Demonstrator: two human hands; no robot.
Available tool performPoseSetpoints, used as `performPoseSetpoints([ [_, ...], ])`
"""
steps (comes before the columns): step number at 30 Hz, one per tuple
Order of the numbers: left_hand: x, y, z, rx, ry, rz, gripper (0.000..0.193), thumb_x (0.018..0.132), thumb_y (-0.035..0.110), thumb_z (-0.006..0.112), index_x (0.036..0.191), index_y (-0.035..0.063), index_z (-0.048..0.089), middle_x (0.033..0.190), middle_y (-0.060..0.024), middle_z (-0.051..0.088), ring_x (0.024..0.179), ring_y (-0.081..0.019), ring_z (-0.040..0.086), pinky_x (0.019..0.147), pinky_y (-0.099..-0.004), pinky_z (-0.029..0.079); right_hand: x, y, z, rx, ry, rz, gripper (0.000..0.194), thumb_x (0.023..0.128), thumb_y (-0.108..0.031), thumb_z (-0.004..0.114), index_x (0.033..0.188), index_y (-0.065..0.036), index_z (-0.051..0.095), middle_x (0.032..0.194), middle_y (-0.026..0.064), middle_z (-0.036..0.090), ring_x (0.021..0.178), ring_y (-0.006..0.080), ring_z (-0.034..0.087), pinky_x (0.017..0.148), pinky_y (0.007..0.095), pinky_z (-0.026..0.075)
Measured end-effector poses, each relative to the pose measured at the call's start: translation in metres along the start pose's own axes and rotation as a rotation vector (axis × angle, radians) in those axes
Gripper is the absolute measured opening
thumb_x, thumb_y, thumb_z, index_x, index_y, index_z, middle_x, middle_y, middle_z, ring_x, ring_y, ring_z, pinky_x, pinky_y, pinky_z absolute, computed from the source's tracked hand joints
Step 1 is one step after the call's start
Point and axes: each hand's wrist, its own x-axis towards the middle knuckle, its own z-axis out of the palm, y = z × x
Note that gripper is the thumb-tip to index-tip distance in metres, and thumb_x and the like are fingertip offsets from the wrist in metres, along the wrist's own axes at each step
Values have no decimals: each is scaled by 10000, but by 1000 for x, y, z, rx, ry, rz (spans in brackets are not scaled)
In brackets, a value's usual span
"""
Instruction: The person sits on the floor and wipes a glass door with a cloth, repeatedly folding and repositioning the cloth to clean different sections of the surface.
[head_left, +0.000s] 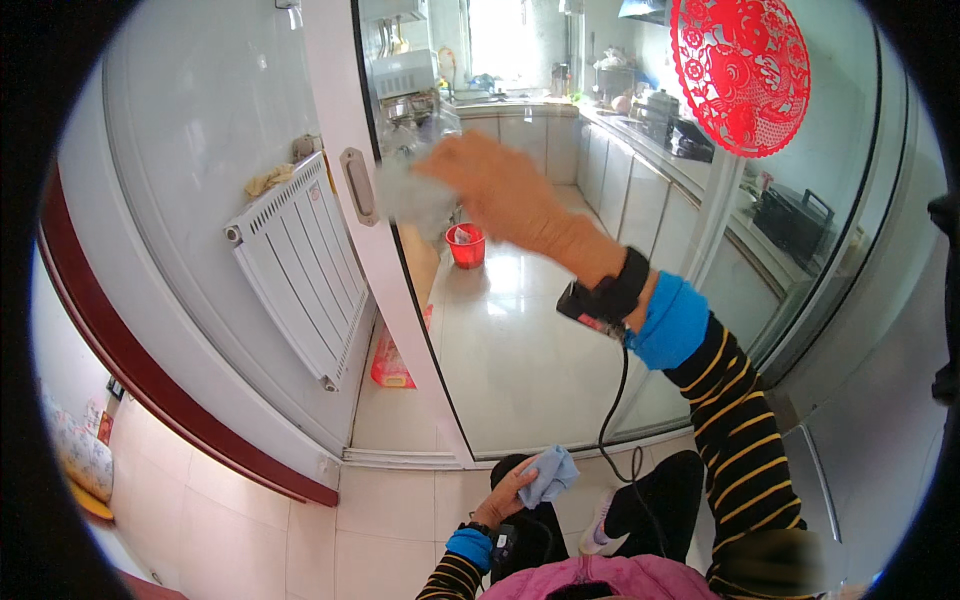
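My right hand (495, 187) is raised against the glass pane (525, 360) of a white-framed sliding door. Its fingers are on a pale, motion-blurred cloth (420, 195), just right of the recessed door handle (360, 187). Low down, near my knee, my left hand (510, 491) holds a crumpled light-blue cloth (550, 476). Both wrists carry black straps with small devices, and a black cable hangs from the right one.
Beyond the glass lies a kitchen with a red bucket (466, 245) on its floor. A red paper-cut decoration (741, 75) is at the upper right. A white radiator (300, 270) hangs on the left wall. The door track (405, 459) crosses the floor.
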Motion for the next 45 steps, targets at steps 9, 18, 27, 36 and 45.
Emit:
performPoseSetpoints([
  [9, -9, 4, -10, 3, 1, 40, 638, 916, 284, 633, 1422, 16, 353, 1346, -112, 503, 1220, -224, 514, 1003, -349, 451, -43, -3, -15, 211, -241, 23, 478, 724, 53, 587, 1162, -139, 600, 1099, 12, 582, 1044, 245, 561, 836, 336, 501],
  [18, -3, 3, -9, -7, 3, -1, 640, 911, 282, 638, 1423, 19, 358, 1330, -112, 514, 1194, -227, 534, 977, -352, 471, -42, 92, -144, 28, 428, 311, 429, 797, 62, 528, 1206, -64, 569, 1090, 105, 624, 1004, 229, 602, 875, 324, 478],
  [27, -1, 2, 1, 17, 50, -17, 620, 901, 245, 652, 1404, 2, 381, 1320, -121, 522, 1188, -240, 539, 988, -366, 468, -169, 36, -88, -200, -68, 126, 492, 640, 112, 596, 1033, -182, 640, 1077, 64, 585, 975, 287, 550, 770, 377, 488],
  [36, -6, 5, 7, 23, 87, 16, 614, 901, 225, 650, 1402, -5, 377, 1320, -133, 523, 1199, -258, 536, 985, -376, 471, -197, 44, -132, 141, 50, 340, 620, 600, 176, 498, 1116, -134, 647, 1090, 95, 582, 1103, 299, 552, 915, 346, 464],
  [45, -1, 4, 0, 8, 88, -1, 634, 887, 238, 666, 1404, 9, 379, 1325, -135, 521, 1197, -266, 538, 994, -387, 468, -171, 91, -161, -218, 359, 417, 602, 583, 173, 493, 1091, -112, 646, 1112, 112, 576, 1056, 318, 561, 898, 353, 466],
])
